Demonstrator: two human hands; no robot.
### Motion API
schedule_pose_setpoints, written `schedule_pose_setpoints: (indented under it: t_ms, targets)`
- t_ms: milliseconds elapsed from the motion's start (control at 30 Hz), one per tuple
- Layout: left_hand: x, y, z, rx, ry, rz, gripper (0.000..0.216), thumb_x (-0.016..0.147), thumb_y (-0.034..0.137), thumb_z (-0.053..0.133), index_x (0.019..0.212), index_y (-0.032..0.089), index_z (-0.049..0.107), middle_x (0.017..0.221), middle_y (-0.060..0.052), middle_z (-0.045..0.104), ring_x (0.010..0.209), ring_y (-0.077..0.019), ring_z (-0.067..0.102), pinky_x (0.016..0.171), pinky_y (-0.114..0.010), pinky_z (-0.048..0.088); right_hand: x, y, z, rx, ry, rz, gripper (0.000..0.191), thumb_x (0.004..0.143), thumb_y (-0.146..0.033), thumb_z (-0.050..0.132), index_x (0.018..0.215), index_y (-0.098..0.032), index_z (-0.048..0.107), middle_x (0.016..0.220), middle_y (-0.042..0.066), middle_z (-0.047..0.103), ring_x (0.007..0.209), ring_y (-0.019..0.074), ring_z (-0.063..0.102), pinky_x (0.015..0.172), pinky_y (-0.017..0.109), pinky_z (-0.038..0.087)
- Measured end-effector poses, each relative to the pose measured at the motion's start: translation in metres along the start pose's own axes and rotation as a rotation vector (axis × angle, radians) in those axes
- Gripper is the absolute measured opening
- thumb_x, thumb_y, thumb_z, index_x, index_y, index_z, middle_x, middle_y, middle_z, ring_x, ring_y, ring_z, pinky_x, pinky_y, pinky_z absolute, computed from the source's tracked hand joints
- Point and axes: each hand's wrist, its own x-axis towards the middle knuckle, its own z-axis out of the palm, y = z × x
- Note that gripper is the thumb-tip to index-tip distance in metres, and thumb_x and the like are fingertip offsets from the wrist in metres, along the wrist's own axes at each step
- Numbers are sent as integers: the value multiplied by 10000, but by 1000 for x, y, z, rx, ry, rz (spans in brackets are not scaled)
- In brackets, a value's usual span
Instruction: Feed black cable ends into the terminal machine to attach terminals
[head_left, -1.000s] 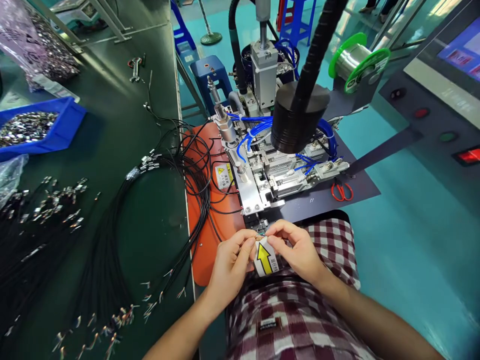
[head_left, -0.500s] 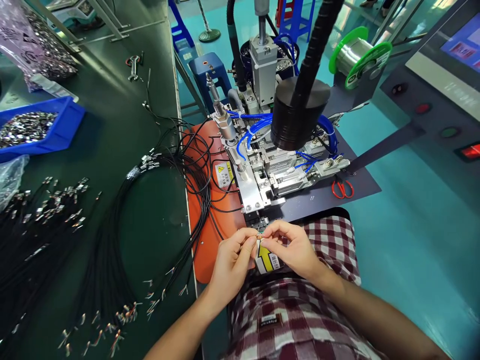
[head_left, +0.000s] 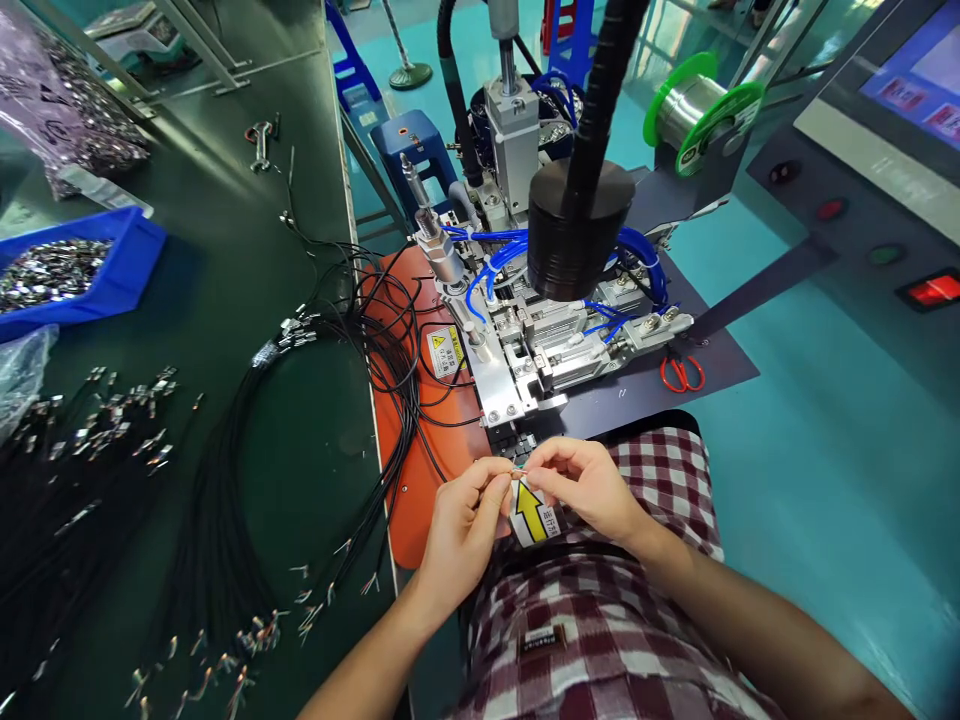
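Observation:
My left hand (head_left: 466,515) is closed in a pinch on a cable whose thin, light-coloured wire ends (head_left: 519,470) poke out past the fingertips. Facing it, my right hand (head_left: 589,492) pinches the tips of those same wires between thumb and forefinger. The fingers cover most of the cable. Both hands are over a white label with a yellow arrow (head_left: 532,512), just in front of the metal machine (head_left: 525,350). Black cables (head_left: 409,400) drape over the machine's orange base (head_left: 420,520) to the left of my hands.
On the green table, a cable bundle (head_left: 217,480) lies beside a blue bin (head_left: 131,265) of small metal parts and a wrench (head_left: 261,146). Red-handled scissors (head_left: 682,374) rest right of the machine. A black nozzle (head_left: 577,235) hangs above; a wire spool (head_left: 701,112) stands behind.
The camera view has shifted slightly. My right fingertips have changed position a little along the wires, while my left hand keeps its pinch in nearly the same place.

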Motion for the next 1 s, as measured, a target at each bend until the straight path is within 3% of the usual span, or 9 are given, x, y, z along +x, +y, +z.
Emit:
schedule_pose_setpoints:
  t_ms: [233,367,567,633,733,833,900,1000]
  targets:
    - [0,-1,-3,-46,-57,-14,236,918,350,466,833,174,599,624,26,462,562,-100,435,532,-199,381,2,-3,-2,34,-72,23,186,769,-334,696,751,-154,653,650,-17,604,497,81,501,491,215,414]
    - [2,-1,-9,-62,-167,17,266,933,364,447,897,162,615,631,21,434,569,-103,376,542,-219,326,6,-9,-8,73,-136,89,204,765,-343,691,729,-145,655,604,-28,584,446,59,433,429,194,330]
    - [9,3,-25,-142,-368,-31,310,907,412,495,851,141,636,602,13,437,537,-95,339,513,-230,261,12,-18,-12,73,-354,190,172,762,-307,681,724,-140,663,573,-33,584,405,45,370,387,188,229]
    - [12,2,-28,-234,-378,-59,319,884,434,531,837,133,625,558,31,408,495,-82,306,487,-224,228,10,-16,-5,54,-302,126,175,780,-313,662,731,-148,638,559,-47,540,418,51,362,398,191,248]
    - [14,0,-23,-359,-286,-74,286,879,423,550,868,139,584,529,54,400,472,-65,282,479,-208,209,5,-7,10,-63,-53,-65,156,832,-298,601,750,-165,593,604,-39,510,500,78,411,464,205,327]
    - [13,-1,-13,-390,-162,-65,273,889,386,547,1041,158,542,554,62,435,488,-64,318,483,-187,241,0,2,22,-314,155,-233,124,845,-234,575,738,-173,588,684,-3,559,610,112,486,555,230,390]
    - [11,-2,-6,-374,-123,-60,324,891,375,544,1125,153,523,573,59,451,480,-60,329,462,-179,248,-2,6,26,-394,199,-250,126,850,-214,563,733,-175,584,687,1,572,609,115,495,559,232,396]
    - [7,-3,1,-362,-59,-67,294,893,374,536,1089,155,546,596,50,484,437,-44,323,417,-170,240,-2,7,28,-355,176,-183,136,867,-230,547,747,-175,580,665,-5,583,559,105,483,526,225,390]
